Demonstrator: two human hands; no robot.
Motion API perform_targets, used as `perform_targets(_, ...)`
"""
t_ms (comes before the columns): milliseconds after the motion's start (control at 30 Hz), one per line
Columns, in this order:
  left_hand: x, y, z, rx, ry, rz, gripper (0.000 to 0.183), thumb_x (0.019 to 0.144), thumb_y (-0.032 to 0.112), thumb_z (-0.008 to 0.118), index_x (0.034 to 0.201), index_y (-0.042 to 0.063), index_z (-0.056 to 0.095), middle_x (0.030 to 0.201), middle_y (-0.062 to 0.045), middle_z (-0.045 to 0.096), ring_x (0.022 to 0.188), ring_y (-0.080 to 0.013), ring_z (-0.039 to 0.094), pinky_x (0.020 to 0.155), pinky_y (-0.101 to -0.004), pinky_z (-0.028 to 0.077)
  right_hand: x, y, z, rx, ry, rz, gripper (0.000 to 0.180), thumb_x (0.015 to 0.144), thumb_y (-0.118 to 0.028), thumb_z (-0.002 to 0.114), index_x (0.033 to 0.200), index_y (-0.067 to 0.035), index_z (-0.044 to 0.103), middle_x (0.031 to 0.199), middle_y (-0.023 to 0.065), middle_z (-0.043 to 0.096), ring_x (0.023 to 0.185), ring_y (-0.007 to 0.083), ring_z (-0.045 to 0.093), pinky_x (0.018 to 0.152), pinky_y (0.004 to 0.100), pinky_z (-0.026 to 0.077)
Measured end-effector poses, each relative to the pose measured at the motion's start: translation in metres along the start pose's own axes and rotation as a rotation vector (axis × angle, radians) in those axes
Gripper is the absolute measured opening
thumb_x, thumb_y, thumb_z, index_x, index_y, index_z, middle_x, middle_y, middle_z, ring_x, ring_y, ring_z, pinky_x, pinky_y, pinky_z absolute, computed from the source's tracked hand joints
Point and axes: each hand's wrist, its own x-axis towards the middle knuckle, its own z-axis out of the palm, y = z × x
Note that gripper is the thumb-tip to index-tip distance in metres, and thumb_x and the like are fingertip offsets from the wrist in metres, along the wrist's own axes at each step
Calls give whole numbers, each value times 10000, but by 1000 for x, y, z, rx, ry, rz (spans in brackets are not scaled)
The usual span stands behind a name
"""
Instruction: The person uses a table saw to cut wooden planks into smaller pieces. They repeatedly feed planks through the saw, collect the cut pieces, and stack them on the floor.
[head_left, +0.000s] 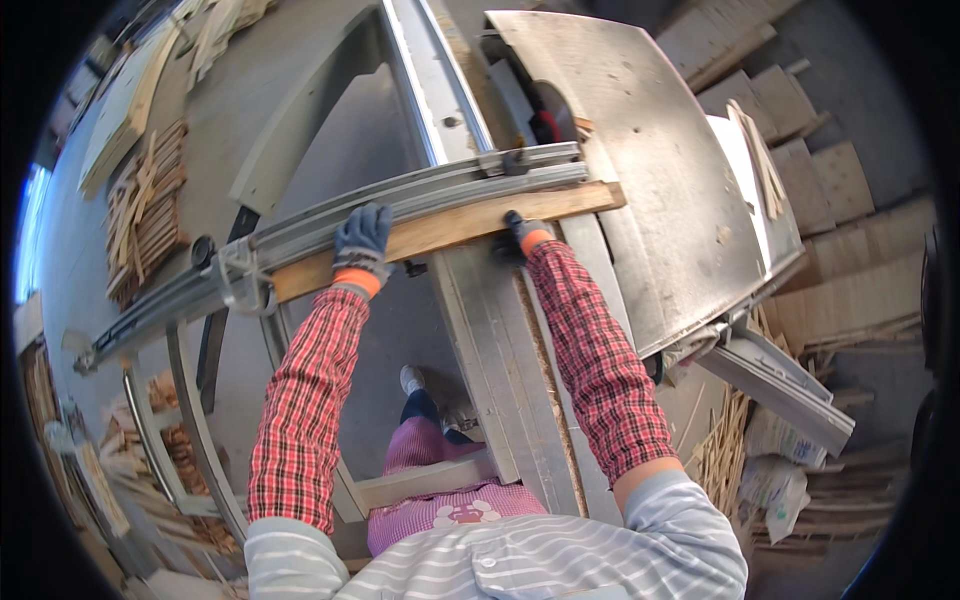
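Observation:
A long wooden board (450, 229) lies along the near side of the aluminium crosscut fence (420, 199) of a sliding table saw. My left hand (364, 244), in a grey-blue work glove with an orange cuff, grips across the board, its fingers reaching to the fence. Closer to the board's right end, my right hand (527, 231) holds its near edge, with a dark gloved fingertip on top; the other fingers are hidden. That end extends past the fence onto the metal saw table (675, 172). A clear plastic piece (241, 276) sits at the board's left end.
Beyond the fence runs the sliding carriage rail (442, 82); near it, a dark slot with a red part (547, 126) shows. Stacked wood strips (146, 214) lie on the floor at left. Panels (847, 262), loose strips (720, 442) and plastic bags (776, 487) lie at right.

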Motion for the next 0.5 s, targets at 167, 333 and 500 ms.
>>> perform_targets(167,-1,7,-4,32,-31,-32,1186,558,412,892,1498,140,222,1431,-94,322,1368,-305,302,1109,-484,288,-15,-15,-17,41,-125,30,801,866,-701,505,1333,-56,585,1402,199,530,1329,353,477,1104,459,367)
perform_targets(333,7,14,0,62,-48,-60,1191,547,449,892,1496,144,241,1443,-90,314,1374,-309,289,1119,-484,279,-25,-19,-29,141,-65,76,779,866,-680,528,1333,-58,586,1400,195,533,1320,352,486,1097,455,379)
perform_targets(500,1,6,1,77,-27,-96,1186,548,447,892,1498,159,243,1445,-87,315,1376,-305,286,1120,-483,281,-39,-35,-28,194,-48,66,758,867,-658,552,1332,-60,588,1398,191,536,1311,352,495,1090,451,391)
